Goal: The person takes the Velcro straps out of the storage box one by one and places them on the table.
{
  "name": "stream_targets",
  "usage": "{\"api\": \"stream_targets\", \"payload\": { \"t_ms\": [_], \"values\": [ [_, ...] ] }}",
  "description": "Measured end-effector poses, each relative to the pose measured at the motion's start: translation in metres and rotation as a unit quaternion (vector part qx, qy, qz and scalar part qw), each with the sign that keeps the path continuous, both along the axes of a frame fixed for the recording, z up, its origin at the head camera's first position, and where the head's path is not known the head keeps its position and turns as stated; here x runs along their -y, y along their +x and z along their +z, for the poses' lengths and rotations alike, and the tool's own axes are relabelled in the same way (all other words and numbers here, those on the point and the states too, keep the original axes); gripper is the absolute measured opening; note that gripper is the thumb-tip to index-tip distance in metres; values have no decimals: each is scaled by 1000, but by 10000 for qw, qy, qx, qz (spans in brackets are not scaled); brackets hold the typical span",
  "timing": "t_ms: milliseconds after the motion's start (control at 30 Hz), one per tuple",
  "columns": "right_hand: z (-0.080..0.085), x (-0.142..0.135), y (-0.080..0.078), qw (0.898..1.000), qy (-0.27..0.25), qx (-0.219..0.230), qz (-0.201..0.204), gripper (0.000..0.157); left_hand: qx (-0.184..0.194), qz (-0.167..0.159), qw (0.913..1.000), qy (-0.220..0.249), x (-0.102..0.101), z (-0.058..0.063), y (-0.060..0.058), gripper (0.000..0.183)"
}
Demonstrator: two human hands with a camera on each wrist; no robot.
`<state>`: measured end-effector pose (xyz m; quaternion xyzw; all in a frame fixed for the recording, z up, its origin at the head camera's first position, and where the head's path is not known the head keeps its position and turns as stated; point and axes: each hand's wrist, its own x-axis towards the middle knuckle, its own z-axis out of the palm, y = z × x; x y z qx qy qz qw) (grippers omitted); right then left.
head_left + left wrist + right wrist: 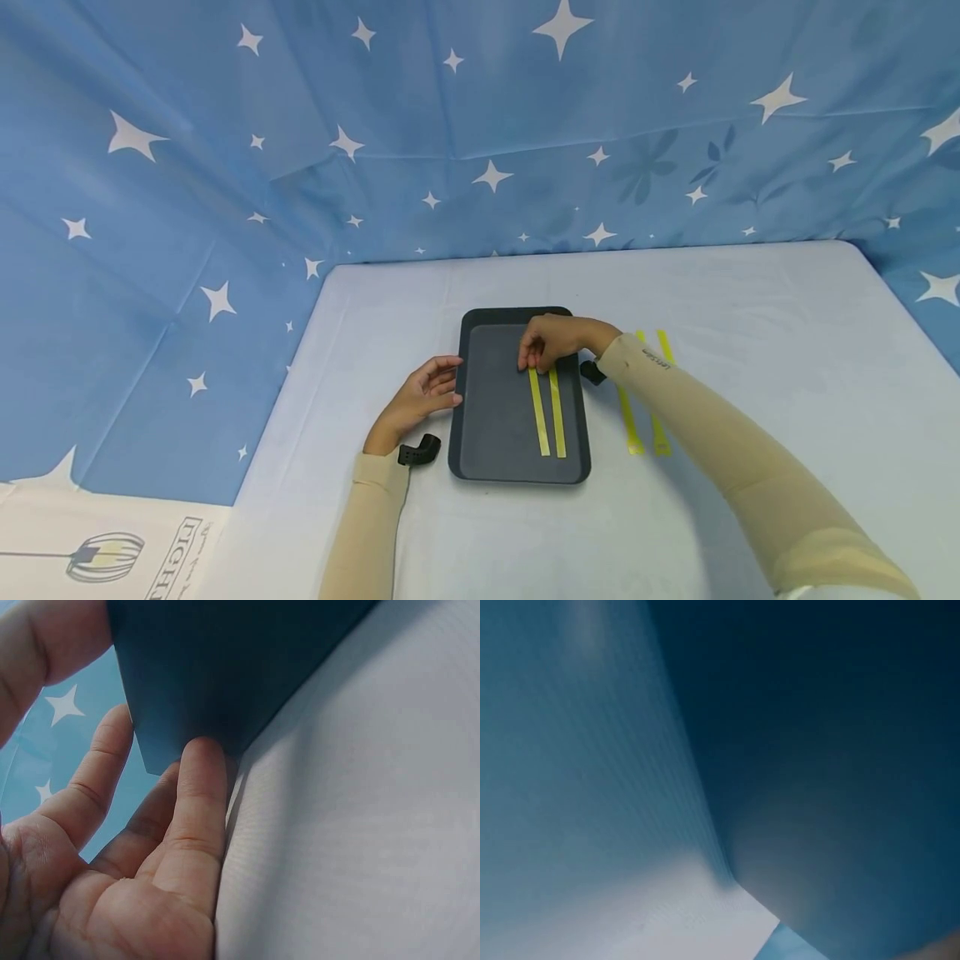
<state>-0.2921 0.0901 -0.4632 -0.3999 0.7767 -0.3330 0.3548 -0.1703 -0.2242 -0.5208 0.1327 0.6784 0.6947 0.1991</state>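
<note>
A dark grey rectangular tray (pixel 487 450) lies on the white table. Two yellow strips (pixel 558 417) lie side by side in its right half, running lengthwise. Over the tray, my right hand (pixel 553 340) bends its fingers down and pinches the far end of the left strip (pixel 539 412). In the right wrist view only the tray's dark side (pixel 840 750) shows, and the fingers are hidden. My left hand (pixel 420 396) touches the tray's left edge with fairly straight, spread fingers. The left wrist view shows those fingers (pixel 201 795) against the outer wall (pixel 225 667).
Two more yellow strips (pixel 660 437) with wider near ends lie on the table right of the tray, partly beneath my right forearm. A black wrist mount (pixel 420 450) sits by my left wrist. A blue star-patterned cloth (pixel 465 108) hangs behind the table (pixel 750 333).
</note>
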Motion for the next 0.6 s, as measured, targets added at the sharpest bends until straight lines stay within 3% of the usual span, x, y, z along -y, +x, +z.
{"api": "stream_targets", "payload": {
  "t_ms": [300,600],
  "values": [
    [-4,2,1,9986,110,-514,92,17,-40,-4,10000,-66,-1,1,0,70],
    [-2,4,5,9972,185,-699,195,16,-95,29,9999,-102,0,0,0,70]
  ]
}}
